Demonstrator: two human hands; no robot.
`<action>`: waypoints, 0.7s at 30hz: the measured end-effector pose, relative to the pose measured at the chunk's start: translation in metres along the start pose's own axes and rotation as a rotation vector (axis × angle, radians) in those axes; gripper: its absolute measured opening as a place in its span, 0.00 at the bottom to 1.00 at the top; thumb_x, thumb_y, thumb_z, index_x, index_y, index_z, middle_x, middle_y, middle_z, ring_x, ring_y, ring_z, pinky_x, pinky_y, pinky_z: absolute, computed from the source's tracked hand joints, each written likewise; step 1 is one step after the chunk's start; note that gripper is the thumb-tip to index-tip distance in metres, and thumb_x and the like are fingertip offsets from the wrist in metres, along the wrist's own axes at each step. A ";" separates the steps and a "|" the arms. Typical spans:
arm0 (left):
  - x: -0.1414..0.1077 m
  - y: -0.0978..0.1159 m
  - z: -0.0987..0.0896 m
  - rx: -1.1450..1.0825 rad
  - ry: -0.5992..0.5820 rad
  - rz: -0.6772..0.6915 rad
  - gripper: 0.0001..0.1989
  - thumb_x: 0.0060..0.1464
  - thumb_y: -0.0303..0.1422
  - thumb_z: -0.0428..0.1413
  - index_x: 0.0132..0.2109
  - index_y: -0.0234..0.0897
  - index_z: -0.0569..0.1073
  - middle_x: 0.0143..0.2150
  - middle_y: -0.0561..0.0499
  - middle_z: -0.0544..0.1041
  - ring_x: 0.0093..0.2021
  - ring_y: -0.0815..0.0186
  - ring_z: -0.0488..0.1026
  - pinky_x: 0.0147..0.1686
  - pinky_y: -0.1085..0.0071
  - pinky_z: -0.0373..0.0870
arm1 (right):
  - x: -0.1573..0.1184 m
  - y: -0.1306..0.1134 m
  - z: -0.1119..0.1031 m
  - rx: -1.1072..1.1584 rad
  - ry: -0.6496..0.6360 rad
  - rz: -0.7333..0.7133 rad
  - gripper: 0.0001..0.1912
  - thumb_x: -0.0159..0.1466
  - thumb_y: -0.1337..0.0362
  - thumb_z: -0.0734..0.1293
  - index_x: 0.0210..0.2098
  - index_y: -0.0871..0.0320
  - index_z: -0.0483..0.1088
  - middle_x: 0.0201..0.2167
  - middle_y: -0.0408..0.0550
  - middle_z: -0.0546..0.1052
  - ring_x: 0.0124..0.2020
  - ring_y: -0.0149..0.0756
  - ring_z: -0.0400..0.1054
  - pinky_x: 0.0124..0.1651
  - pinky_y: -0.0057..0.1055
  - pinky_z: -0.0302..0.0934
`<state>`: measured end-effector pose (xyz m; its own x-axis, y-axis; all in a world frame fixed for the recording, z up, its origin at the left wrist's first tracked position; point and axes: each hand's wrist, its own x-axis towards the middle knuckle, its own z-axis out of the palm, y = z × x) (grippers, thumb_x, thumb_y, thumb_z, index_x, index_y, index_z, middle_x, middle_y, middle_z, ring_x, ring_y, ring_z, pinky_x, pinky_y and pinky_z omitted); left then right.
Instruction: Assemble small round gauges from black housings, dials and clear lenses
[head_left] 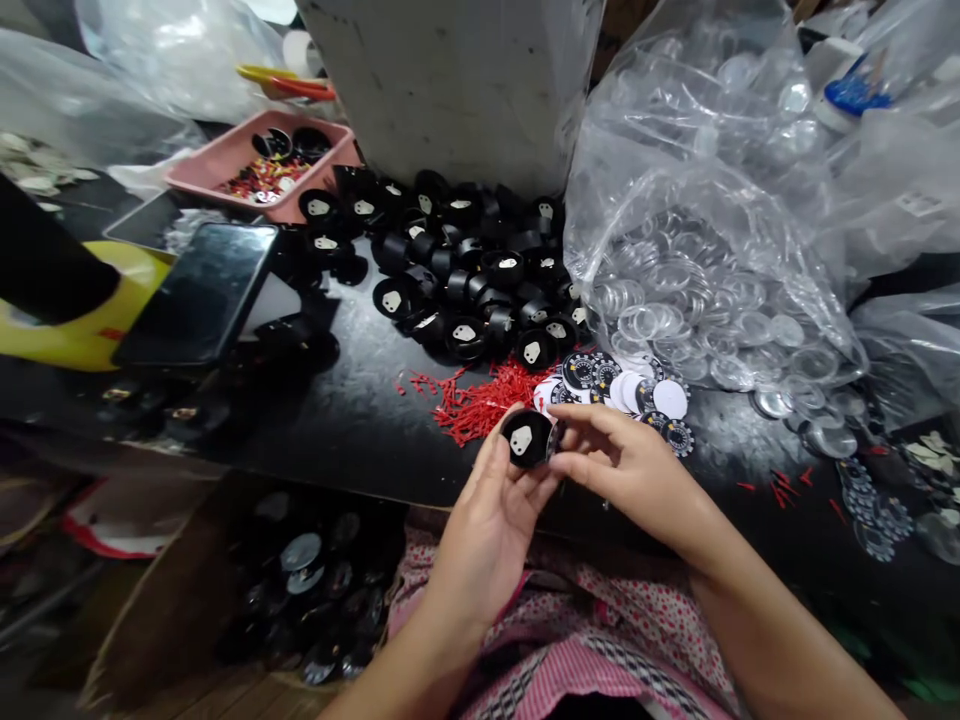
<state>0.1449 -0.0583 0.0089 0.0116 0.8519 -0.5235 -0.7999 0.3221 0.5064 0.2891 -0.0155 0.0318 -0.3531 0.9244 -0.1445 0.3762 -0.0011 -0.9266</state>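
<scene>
Cupped in my left hand is a black round gauge housing, its open side facing up. A pale metal plate with small holes shows inside it. My right hand is closed at the housing's right edge, thumb and forefinger pinched on a thin dark piece there; whether this is a separate part or the rim I cannot make out. Just beyond my hands lie a heap of small red pointers and a pile of round dials, some black-faced and some white side up.
Many black housings are heaped behind the pointers. Clear round covers spill from a plastic bag at the right. At the left are a pink tray of small parts and a propped phone. Below the table edge stands a box of dark gauges.
</scene>
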 end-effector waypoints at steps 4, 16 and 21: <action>-0.001 0.000 -0.004 0.036 -0.012 0.004 0.16 0.61 0.40 0.57 0.53 0.42 0.76 0.52 0.47 0.81 0.51 0.60 0.78 0.54 0.63 0.73 | -0.002 -0.005 -0.003 -0.039 0.033 0.026 0.07 0.63 0.63 0.68 0.41 0.55 0.74 0.32 0.44 0.75 0.32 0.33 0.69 0.35 0.32 0.63; -0.009 -0.008 -0.011 0.259 -0.104 0.011 0.16 0.61 0.39 0.58 0.56 0.51 0.76 0.60 0.52 0.75 0.62 0.55 0.70 0.62 0.58 0.65 | 0.000 -0.011 0.009 -0.149 0.141 0.069 0.08 0.64 0.61 0.67 0.30 0.56 0.67 0.28 0.43 0.73 0.29 0.33 0.68 0.33 0.32 0.61; -0.006 -0.008 -0.018 0.321 -0.125 0.011 0.19 0.58 0.39 0.60 0.56 0.48 0.76 0.59 0.49 0.76 0.59 0.56 0.72 0.61 0.60 0.66 | 0.000 -0.012 0.003 -0.254 0.117 0.086 0.09 0.63 0.60 0.67 0.30 0.55 0.65 0.27 0.42 0.72 0.29 0.33 0.66 0.32 0.32 0.59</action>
<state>0.1404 -0.0736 -0.0040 0.0932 0.8937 -0.4389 -0.5714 0.4090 0.7115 0.2824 -0.0169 0.0416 -0.2148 0.9629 -0.1636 0.6079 0.0007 -0.7941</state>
